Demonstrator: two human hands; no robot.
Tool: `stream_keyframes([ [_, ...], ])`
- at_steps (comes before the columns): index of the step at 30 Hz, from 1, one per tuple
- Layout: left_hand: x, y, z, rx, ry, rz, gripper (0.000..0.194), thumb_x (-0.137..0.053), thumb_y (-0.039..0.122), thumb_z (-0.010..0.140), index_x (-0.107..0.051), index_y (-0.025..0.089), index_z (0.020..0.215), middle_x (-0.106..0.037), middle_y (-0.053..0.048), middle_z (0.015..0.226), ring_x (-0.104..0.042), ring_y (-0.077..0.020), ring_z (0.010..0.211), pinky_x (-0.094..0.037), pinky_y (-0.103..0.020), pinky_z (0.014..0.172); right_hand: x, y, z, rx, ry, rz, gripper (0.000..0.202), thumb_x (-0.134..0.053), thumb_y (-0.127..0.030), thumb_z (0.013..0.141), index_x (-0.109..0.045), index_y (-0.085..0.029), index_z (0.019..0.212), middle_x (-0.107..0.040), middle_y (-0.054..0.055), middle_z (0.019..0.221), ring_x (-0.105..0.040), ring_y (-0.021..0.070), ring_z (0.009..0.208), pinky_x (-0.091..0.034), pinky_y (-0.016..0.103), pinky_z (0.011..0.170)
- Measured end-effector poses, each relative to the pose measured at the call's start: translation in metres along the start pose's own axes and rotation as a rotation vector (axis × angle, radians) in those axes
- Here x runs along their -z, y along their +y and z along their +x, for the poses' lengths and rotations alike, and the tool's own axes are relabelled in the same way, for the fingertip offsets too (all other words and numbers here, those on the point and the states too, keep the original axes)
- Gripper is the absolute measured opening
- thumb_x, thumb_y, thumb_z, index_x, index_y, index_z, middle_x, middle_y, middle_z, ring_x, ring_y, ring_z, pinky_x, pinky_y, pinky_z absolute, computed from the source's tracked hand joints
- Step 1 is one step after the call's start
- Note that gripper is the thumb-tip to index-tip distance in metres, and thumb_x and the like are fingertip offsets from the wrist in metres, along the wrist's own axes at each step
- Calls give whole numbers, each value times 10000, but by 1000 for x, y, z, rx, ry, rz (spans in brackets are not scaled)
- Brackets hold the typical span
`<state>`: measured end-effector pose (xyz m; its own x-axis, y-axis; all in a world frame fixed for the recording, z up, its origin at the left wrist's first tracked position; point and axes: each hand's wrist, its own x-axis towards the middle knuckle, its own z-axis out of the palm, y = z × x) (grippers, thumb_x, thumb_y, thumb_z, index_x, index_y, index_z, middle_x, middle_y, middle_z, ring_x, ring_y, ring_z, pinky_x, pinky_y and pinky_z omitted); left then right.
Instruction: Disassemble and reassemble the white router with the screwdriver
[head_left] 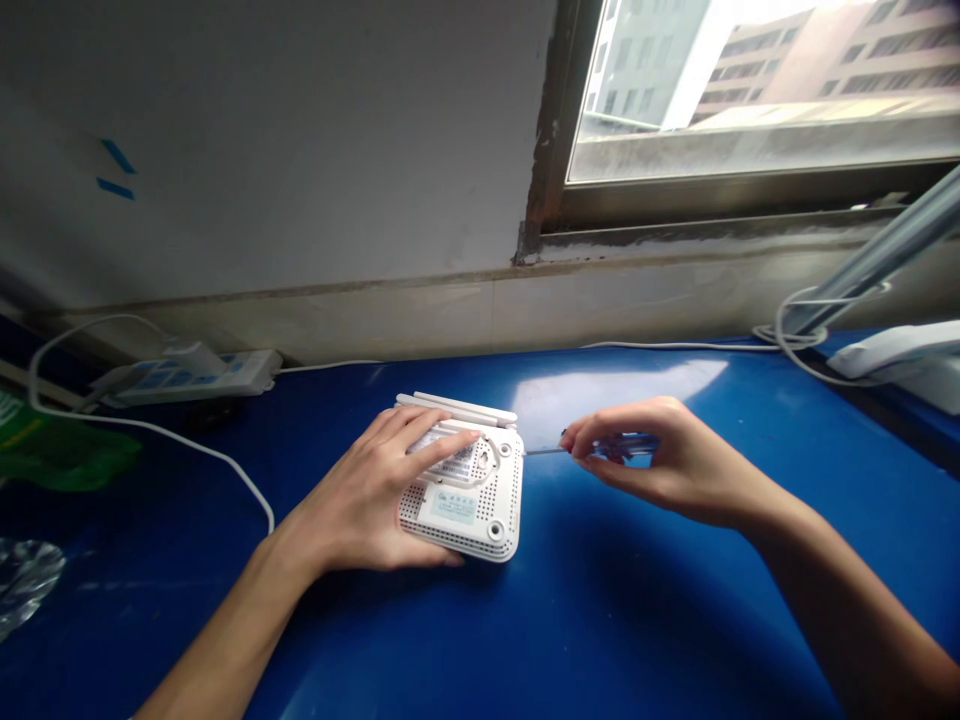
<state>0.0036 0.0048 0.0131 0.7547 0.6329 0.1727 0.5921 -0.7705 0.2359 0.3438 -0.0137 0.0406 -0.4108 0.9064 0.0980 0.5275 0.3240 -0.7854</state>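
Observation:
A white router (pixel 486 500) with folded antennas (pixel 469 408) along its far edge shows its vented underside, with labels and round screw recesses. My left hand (pixel 382 490) grips it from the left, fingers spread over the underside and thumb along the near edge. In my right hand (pixel 660 455), to the right of the router, is a screwdriver (pixel 626 448) with a clear bluish handle and a thin metal shaft. The shaft points left, and its tip is at the router's right edge; whether it touches a seam I cannot tell.
On the blue table (pixel 570 620), a power strip (pixel 202 378) with a plugged-in white cable stands at the back left. Green plastic (pixel 67 445) and crumpled clear plastic (pixel 26 580) lie further left. A metal pole (pixel 877 255) with coiled cable rises at the back right, beside a white object (pixel 900 355).

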Motion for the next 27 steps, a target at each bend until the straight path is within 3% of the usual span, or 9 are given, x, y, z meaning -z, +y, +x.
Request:
stream_keyframes([
  [27,-1,-3,0,20,-9,-5,1117,-918,651,643,-408,346,1590,-500,-111,1587,-438,-388,1455,-352,-583,1215,-6,-16,-5,57,-6,-102,130,-688,-116,792,-779,-206,814,-819,37,893,-765,216,817,-594,295,723],
])
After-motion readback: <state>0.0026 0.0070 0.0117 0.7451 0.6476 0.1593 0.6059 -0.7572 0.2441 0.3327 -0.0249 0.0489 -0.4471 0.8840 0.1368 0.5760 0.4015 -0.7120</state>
